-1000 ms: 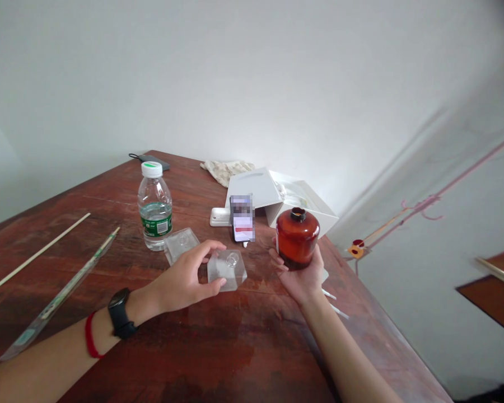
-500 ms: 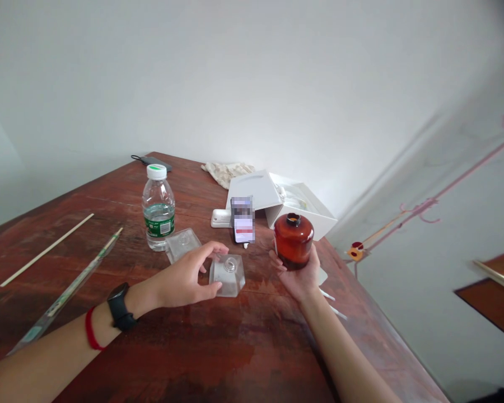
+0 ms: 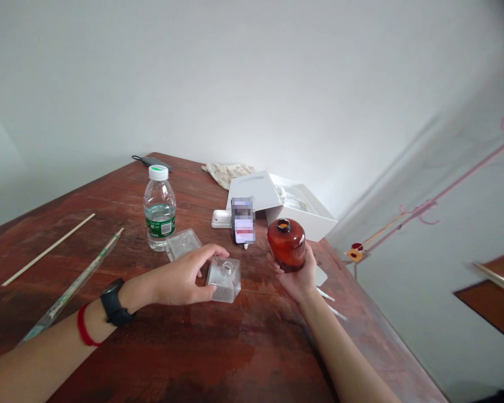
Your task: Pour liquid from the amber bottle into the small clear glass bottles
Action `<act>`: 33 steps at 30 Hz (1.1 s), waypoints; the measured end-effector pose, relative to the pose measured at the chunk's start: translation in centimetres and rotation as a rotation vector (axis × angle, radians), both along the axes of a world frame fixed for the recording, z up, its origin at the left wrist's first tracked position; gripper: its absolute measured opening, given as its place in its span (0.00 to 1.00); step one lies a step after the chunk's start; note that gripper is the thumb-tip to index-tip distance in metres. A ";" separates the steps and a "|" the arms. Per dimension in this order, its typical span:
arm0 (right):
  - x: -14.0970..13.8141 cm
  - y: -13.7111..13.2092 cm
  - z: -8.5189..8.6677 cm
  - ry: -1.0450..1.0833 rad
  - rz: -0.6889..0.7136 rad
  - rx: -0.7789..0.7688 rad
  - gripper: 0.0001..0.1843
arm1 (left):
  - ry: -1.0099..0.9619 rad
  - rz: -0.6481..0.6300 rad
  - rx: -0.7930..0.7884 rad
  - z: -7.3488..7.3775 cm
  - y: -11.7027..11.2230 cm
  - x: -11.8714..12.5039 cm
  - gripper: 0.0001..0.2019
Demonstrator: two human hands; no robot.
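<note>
My right hand (image 3: 297,281) is wrapped round the lower part of an amber bottle (image 3: 286,246). This bottle is uncapped, leans to the left and is held above the table. My left hand (image 3: 189,277) reaches over the table, its thumb and fingers closed on the sides of a clear square bottle (image 3: 225,281) with a short round open neck. A second clear square piece (image 3: 183,243), with a round part on it, lies behind my left hand and is partly hidden. The two held bottles are apart.
A water bottle (image 3: 159,210) with a white cap stands at the left. A thin stick (image 3: 50,247) and a wrapped stick (image 3: 84,277) lie further left. Behind are a phone (image 3: 243,221), an open white box (image 3: 308,212) and a cloth (image 3: 227,173). White sticks (image 3: 336,312) lie under my right arm.
The amber bottle has moved left and tilted more towards the left. The clear square bottle in my left hand has shifted slightly left and nearer to me, and has turned a little.
</note>
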State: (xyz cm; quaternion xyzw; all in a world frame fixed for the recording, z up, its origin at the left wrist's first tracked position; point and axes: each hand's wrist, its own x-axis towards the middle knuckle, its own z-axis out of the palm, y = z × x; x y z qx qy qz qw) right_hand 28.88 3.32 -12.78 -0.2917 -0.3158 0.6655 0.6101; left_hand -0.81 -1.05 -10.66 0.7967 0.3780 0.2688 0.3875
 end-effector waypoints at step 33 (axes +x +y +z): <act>0.4 0.3 -0.7 0.017 0.018 -0.148 0.21 | -0.359 0.061 -0.054 -0.8 -0.5 1.2 0.35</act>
